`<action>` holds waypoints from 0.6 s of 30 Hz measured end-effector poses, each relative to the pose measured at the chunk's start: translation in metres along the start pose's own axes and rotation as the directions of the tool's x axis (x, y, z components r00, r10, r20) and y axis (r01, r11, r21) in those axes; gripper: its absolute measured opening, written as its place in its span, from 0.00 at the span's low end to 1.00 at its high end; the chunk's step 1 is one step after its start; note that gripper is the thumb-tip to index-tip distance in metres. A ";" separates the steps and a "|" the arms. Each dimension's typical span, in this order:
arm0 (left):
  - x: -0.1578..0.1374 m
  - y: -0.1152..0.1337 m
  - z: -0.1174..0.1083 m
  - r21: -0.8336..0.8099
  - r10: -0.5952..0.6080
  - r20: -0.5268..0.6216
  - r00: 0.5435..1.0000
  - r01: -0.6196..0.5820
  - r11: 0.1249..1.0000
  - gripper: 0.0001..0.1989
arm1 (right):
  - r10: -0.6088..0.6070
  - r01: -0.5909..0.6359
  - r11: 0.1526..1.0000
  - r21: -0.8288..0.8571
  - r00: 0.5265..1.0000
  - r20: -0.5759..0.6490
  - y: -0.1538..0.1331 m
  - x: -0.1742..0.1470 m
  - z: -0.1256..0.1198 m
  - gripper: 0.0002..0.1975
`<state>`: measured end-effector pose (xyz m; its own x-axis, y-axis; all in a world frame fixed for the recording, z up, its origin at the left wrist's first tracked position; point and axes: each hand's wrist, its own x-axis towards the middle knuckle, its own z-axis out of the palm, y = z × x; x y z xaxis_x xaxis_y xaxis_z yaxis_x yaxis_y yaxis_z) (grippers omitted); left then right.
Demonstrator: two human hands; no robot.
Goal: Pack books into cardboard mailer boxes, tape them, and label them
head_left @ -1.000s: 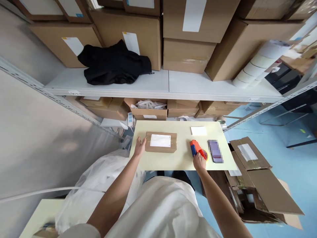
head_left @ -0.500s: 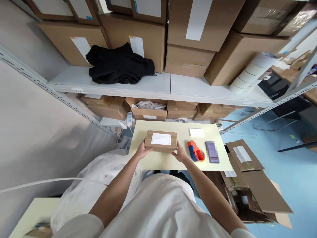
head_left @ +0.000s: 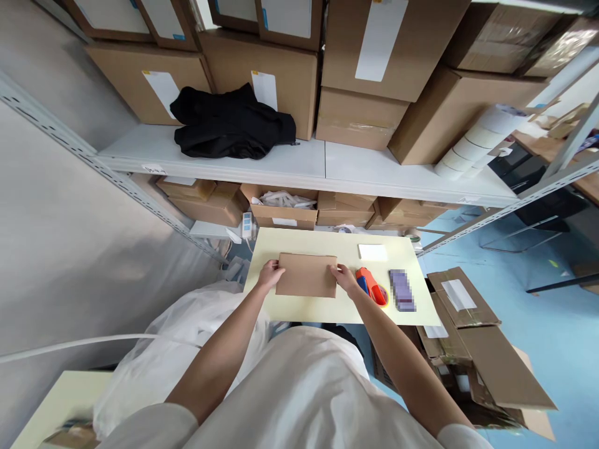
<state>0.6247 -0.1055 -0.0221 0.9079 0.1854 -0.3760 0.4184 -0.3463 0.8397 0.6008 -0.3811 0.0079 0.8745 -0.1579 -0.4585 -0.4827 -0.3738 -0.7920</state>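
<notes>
A small brown cardboard box is held between both hands over the pale yellow table, with a plain, unlabelled face towards me. My left hand grips its left end, and my right hand has the right end, thumbs on the near face. Just right of my right hand lies an orange and blue tape dispenser. Beyond it is a blurred-out purple flat item. A stack of white paper rests near the table's back edge.
Behind the table, a metal shelf carries large cartons, a black garment and white rolls. Opened cardboard boxes stand on the floor at right. White plastic sheeting bulges at left.
The box has been turned over in my hands: its white-labelled, taped face is out of sight, and a plain brown face shows instead. Both hands have shifted their hold on its ends.
</notes>
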 end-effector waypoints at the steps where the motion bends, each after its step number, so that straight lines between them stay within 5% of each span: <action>1: 0.000 0.000 0.000 0.008 0.006 -0.006 1.000 -0.006 1.000 0.15 | 0.002 -0.002 1.000 0.019 1.000 0.006 0.000 0.000 0.002 0.24; 7: 0.000 0.001 0.005 0.060 0.036 -0.040 0.999 -0.033 0.998 0.30 | -0.075 0.067 0.989 0.131 0.996 0.052 0.011 0.001 0.006 0.24; 18: -0.001 0.011 0.012 0.195 0.055 -0.118 0.991 -0.031 0.980 0.29 | -0.049 0.044 0.994 0.097 0.998 0.050 0.031 0.020 0.010 0.28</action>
<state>0.6283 -0.1210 -0.0172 0.9202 0.2733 -0.2802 0.3867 -0.5242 0.7587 0.6033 -0.3865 -0.0298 0.8936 -0.0939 -0.4389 -0.4462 -0.2899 -0.8466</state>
